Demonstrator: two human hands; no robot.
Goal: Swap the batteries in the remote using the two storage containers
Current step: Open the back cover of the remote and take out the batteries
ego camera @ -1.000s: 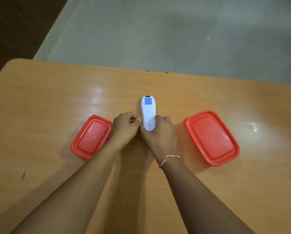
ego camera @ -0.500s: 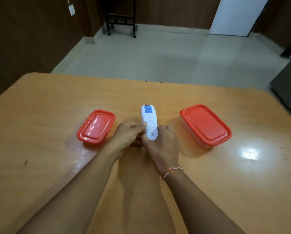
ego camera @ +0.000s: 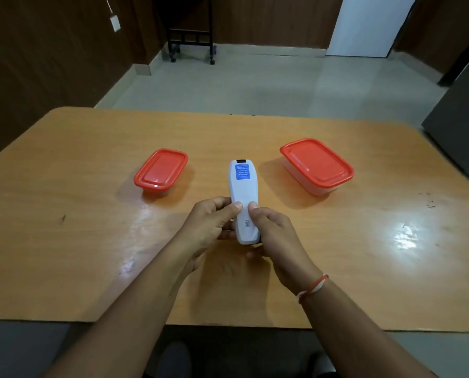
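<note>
A white remote [ego camera: 243, 195] with a blue label on its back is held face down above the middle of the wooden table [ego camera: 364, 268]. My left hand [ego camera: 211, 225] grips its near left side, thumb on the back cover. My right hand [ego camera: 271, 233] grips its near right side, thumb also pressing the cover. A small container with a red lid [ego camera: 161, 169] stands to the left of the remote. A larger container with a red lid [ego camera: 316, 162] stands to the right. Both lids are on. No batteries are visible.
The table's far edge gives onto a grey tiled floor. A black wheeled stand [ego camera: 191, 28] is by the back wall, and a dark cabinet [ego camera: 462, 126] is close to the table's right corner. A red and white thread band circles my right wrist [ego camera: 313, 287].
The remote has been lifted off the table and drawn toward me, both hands gripping it more fully with thumbs on its back. The camera has tilted up, showing more of the room.
</note>
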